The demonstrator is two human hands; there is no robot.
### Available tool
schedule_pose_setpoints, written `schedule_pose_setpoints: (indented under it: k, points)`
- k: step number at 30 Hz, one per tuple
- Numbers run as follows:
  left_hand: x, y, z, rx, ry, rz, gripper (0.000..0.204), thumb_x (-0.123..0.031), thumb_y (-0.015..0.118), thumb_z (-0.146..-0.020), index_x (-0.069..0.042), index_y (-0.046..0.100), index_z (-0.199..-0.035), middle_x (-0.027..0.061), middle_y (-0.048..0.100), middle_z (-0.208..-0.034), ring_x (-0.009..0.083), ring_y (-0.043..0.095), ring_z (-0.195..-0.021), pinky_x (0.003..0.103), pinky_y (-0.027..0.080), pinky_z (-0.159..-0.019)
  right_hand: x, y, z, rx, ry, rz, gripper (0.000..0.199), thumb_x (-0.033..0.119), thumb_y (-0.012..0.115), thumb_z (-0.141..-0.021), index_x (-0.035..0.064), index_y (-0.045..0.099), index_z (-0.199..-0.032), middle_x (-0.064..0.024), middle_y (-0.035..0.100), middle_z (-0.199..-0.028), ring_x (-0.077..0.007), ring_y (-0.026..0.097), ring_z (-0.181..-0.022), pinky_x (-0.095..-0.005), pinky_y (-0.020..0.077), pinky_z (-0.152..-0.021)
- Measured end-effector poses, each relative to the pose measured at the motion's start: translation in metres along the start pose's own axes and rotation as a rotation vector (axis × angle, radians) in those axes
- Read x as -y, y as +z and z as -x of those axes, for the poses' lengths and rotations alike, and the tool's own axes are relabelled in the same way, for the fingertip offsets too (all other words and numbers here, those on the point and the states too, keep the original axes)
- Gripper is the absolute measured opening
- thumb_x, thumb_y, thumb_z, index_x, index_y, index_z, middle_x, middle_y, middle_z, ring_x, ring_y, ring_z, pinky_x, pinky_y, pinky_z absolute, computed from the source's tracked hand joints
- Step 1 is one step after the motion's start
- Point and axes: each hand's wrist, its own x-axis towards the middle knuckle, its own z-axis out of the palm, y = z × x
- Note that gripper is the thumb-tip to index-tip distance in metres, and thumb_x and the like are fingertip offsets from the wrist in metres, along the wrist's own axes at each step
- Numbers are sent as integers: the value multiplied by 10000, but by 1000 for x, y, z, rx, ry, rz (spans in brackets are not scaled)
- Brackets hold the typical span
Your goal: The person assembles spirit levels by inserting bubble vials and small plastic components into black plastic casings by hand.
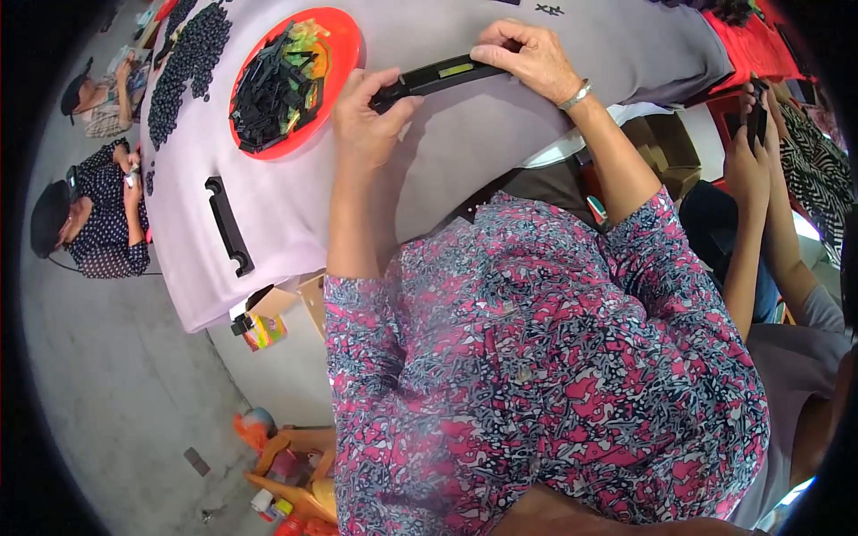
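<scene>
My left hand [366,121] grips the left end of a long black spirit level [429,82], thumb and fingers closed around it. A yellow-green strip shows in the middle of its face. At the other end, my right hand [534,67] has its thumb and fingers pressed on the level. It is held roughly crosswise above the cloth-covered table, its right end slightly higher in view. Left of my left hand sits a red plate [351,45] heaped with small black and yellow-green pieces [277,94]. A similar black bar [229,225] with notched ends lies on the cloth nearer the left edge.
Many small black parts [188,71] are spread at the far left of the pale tablecloth [295,201]. Two people work beyond the left edge; another person's hands [751,152] hold a dark item at right. An open cardboard box [666,152] stands below the table's right side.
</scene>
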Motion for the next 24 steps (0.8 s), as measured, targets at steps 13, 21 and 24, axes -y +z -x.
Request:
schedule_pose_setpoints:
  k: [13, 21, 24]
  points:
    - [0, -7, -1, -4, 22, 43, 352, 46, 766, -727, 37, 671, -1066, 47, 576, -999, 127, 588, -889, 247, 498, -784, 9, -13, 3, 84, -323, 231, 393, 322, 814, -729, 73, 675, -1000, -84, 665, -874, -271, 630, -806, -360, 509, -738]
    - [-26, 6, -1, -182, -222, 708, 763, 71, 776, -748, -58, 379, -1387, 86, 588, -1029, 174, 638, -882, 321, 578, -754, 46, -8, 12, -76, -451, 292, 329, 176, 837, -719, 23, 675, -961, -59, 592, -800, -208, 577, -713, -290, 479, -654]
    - [-29, 5, 0, -234, -258, 877, 673, 49, 757, -779, -84, 415, -1342, 88, 613, -1046, 179, 644, -896, 338, 588, -764, 58, -4, 15, -148, -505, 302, 341, 160, 846, -701, 9, 676, -955, -72, 603, -797, -216, 573, -706, -289, 474, -643]
